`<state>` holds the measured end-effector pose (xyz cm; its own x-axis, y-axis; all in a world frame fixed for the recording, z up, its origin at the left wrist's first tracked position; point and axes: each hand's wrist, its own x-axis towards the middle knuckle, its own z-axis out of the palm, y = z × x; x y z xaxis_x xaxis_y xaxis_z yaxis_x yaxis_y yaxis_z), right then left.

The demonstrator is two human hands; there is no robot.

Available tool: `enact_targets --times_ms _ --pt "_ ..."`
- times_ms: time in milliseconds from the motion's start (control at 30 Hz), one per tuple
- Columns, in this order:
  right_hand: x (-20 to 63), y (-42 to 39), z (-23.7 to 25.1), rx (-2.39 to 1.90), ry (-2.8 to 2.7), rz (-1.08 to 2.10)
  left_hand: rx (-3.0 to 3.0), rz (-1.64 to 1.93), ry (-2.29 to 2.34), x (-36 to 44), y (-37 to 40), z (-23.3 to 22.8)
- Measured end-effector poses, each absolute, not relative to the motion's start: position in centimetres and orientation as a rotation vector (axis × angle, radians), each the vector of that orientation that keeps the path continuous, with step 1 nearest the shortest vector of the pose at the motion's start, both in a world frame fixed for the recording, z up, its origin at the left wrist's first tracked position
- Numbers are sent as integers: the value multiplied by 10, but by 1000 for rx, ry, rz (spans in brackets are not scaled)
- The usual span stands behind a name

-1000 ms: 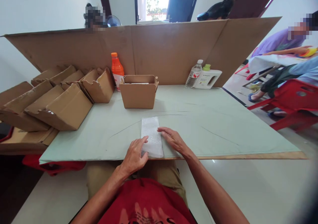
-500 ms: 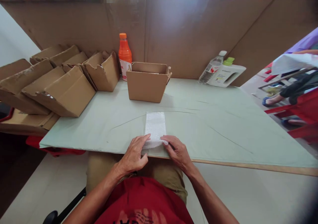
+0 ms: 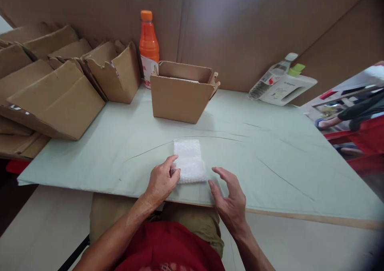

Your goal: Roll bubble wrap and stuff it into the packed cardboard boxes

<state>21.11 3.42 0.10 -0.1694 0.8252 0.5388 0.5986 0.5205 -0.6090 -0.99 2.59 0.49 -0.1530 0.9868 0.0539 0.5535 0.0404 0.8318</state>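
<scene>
Nr the front of the table (image 3: 96, 165), the L edge of the bubble wrap (image 3: 191, 161) is pinched by the L hand (image 3: 162, 181), prob. so it won't slide, w/ the R hand (image 3: 231, 199) held open + empty just to its R.

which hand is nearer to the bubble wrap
Left. The left hand is at the left edge of the bubble wrap; the right hand is apart, off its lower right.

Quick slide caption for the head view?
Left hand at the left edge of flat bubble wrap, right hand open beside it, cardboard box beyond.
</scene>
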Motion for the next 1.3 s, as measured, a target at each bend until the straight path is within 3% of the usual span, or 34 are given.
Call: enact_targets --times_ms 200,467,600,800,967,1300 --pt "206 50 7 -1180 -2019 433 1569 1133 1627 -12 21 5" --pt "202 50 13 -856 -2229 450 1401 1148 1466 -14 13 18" --pt "203 46 17 -934 -2291 400 1432 1121 1413 -11 24 20" --pt "196 43 13 -1079 -1995 647 1401 1073 1420 -20 26 18" --pt "188 46 7 -1123 -1967 648 1350 1039 1298 -28 14 22" --pt "174 67 0 -1268 -2032 737 1747 973 1827 -11 10 3"
